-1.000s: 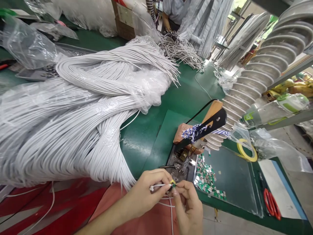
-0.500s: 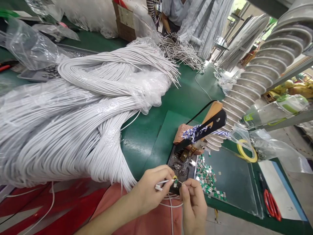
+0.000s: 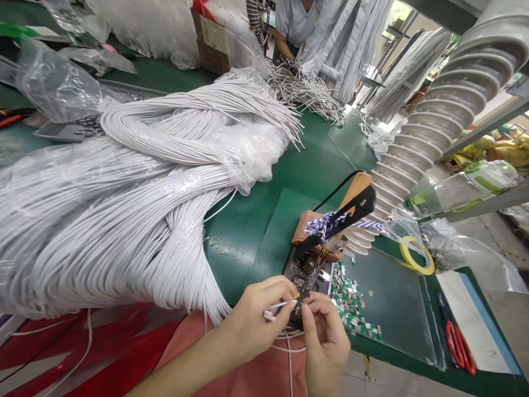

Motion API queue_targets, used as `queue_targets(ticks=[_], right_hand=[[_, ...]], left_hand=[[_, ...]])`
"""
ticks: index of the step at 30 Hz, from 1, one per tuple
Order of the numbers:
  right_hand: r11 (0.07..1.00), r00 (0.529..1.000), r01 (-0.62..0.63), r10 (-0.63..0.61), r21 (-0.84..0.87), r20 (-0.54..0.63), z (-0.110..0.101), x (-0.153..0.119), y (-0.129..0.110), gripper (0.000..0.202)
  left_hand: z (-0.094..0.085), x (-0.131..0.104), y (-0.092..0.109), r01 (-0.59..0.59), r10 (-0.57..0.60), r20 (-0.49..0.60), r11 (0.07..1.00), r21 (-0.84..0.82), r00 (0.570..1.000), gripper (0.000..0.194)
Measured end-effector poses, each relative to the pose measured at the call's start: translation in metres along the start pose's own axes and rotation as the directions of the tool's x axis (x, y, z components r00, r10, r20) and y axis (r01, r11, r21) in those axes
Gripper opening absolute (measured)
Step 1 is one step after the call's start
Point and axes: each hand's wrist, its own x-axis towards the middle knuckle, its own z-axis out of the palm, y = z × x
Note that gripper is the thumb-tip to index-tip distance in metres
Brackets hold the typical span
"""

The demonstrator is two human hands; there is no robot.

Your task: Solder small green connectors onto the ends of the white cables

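Note:
My left hand (image 3: 264, 311) is closed in a pinch on a white cable (image 3: 276, 305), whose end points toward my right hand. A second white cable end (image 3: 269, 315) sticks out beside those fingers. My right hand (image 3: 326, 333) is closed too, thumb against fingertips, close beside the left fingertips; what it pinches is too small and hidden to name. Just beyond both hands lies a dark tray (image 3: 295, 271) under a brick (image 3: 303, 223) with a black bar and blue-and-white cord tied to it. Small green circuit boards (image 3: 351, 300) are scattered right of the tray.
Large bundles of white cable (image 3: 124, 237) cover the left of the green table (image 3: 243, 237). A ribbed hose (image 3: 438, 121) slopes down at the right, near a bottle (image 3: 467, 184), yellow tape (image 3: 407, 262) and red-handled scissors (image 3: 460, 347). Another person (image 3: 295, 27) is at the far side.
My right hand has moved slightly up and left, closing the gap to my left fingertips. The small green piece and thin wire seen between them before are now mostly hidden.

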Motion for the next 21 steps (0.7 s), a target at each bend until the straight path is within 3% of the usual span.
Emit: queue_targets(ticks=[10, 16, 21], right_hand=[[0.998, 0.995, 0.058, -0.057, -0.018, 0.078, -0.007, 0.006, 0.007, 0.01], [0.995, 1.0, 0.013, -0.012, -0.1, 0.007, -0.009, 0.004, 0.008, 0.014], [0.968, 0.968, -0.028, 0.089, -0.251, 0.235, -0.017, 0.007, 0.016, 0.02]], left_hand=[[-0.002, 0.001, 0.0, -0.022, 0.022, 0.027, 1.0, -0.001, 0.999, 0.017], [-0.002, -0.003, -0.003, 0.005, -0.005, 0.001, 1.0, -0.019, 1.0, 0.019], [-0.003, -0.004, -0.004, 0.033, -0.033, 0.002, 0.999, -0.009, 0.999, 0.019]])
